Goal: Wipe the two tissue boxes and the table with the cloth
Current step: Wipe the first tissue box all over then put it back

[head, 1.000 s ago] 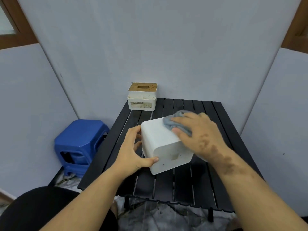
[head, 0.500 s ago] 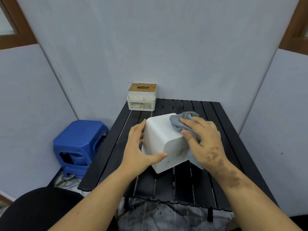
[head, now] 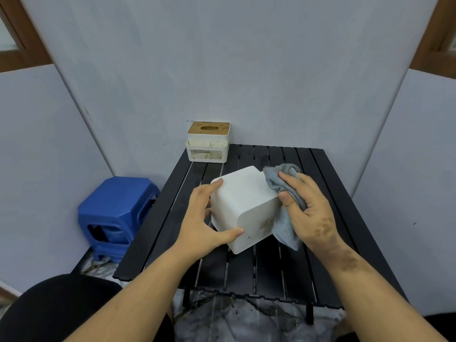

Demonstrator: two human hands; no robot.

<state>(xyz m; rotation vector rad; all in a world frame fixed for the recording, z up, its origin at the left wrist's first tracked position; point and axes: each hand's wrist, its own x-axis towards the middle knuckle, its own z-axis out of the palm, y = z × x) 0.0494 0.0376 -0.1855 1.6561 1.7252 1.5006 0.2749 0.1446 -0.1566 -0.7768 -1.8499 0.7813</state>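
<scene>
A plain white tissue box (head: 243,206) is tilted above the middle of the black slatted table (head: 328,218), one corner pointing toward me. My left hand (head: 204,223) grips its left side, thumb on the near edge. My right hand (head: 306,211) presses a grey-blue cloth (head: 283,198) against the box's right face; the cloth hangs down below the hand. A second white tissue box (head: 208,143) with a brown wooden lid stands upright at the table's far left corner, apart from both hands.
A blue plastic stool (head: 116,215) stands on the floor left of the table. Pale wall panels close in behind and on both sides. My dark-clothed knee (head: 56,307) sits at the bottom left, near the table's front edge.
The box has turned in my left hand, bringing its right face outward. My right hand with the cloth slid from the box's top down onto that right side.
</scene>
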